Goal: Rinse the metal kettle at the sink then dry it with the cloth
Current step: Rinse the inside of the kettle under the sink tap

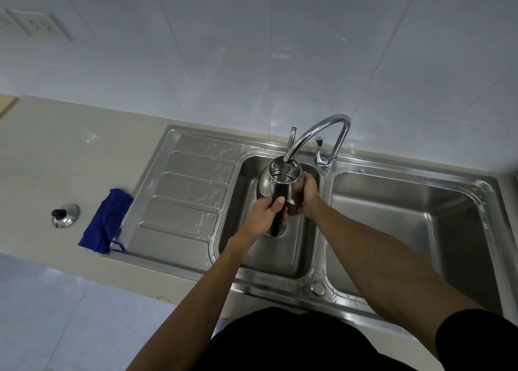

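Note:
The metal kettle [276,175] hangs lidless over the left sink basin [269,254], its open mouth right under the chrome tap spout [318,130]. My left hand [266,216] grips its black handle. My right hand [308,192] presses against the kettle's right side. I cannot tell whether water is running. A blue cloth [108,220] lies crumpled on the counter at the drainboard's left edge. The kettle's lid [65,215], shiny with a black knob, rests on the counter left of the cloth.
A ribbed, wet drainboard [182,194] lies left of the basin, and a second, larger basin [414,236] lies to the right. The tap lever [319,153] stands behind the divider. A tiled wall with a socket [36,25] rises behind the beige counter [56,146].

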The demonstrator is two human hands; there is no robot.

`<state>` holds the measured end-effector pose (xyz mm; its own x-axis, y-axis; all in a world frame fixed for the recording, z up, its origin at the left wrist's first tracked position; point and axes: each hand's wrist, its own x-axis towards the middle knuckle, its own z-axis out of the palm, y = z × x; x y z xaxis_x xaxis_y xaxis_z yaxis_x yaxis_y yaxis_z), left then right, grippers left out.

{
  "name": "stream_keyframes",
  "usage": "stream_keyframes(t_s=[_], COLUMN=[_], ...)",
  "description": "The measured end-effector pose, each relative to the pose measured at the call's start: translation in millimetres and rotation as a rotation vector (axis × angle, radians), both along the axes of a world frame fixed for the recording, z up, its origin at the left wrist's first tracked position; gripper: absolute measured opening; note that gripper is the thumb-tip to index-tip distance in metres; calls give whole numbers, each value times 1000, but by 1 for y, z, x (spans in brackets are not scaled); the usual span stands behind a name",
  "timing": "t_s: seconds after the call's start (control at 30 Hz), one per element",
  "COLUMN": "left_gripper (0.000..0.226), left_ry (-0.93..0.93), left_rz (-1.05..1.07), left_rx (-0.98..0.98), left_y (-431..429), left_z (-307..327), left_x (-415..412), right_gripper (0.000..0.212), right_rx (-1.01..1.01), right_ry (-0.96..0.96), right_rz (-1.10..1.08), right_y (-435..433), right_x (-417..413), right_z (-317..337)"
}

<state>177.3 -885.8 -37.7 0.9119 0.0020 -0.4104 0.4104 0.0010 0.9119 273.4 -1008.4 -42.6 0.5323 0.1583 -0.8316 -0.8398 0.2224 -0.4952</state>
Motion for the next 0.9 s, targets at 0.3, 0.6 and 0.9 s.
stream_keyframes(t_s=[0.3, 0.6, 0.9], left_gripper=[31, 30, 29], left_ry=[8, 12, 8], left_rz=[8, 21, 20], left_rx=[11, 8, 1], left_y=[-2, -3, -4], left_z=[7, 16, 18], left_x=[-1, -3, -1], right_gripper=[67, 66, 67], right_rx=[-7, 19, 32], right_ry=[-12, -11, -8], right_rz=[-4, -1, 3], right_y=[1, 2, 2], right_x=[1, 5, 7], right_z=[1, -5, -4])
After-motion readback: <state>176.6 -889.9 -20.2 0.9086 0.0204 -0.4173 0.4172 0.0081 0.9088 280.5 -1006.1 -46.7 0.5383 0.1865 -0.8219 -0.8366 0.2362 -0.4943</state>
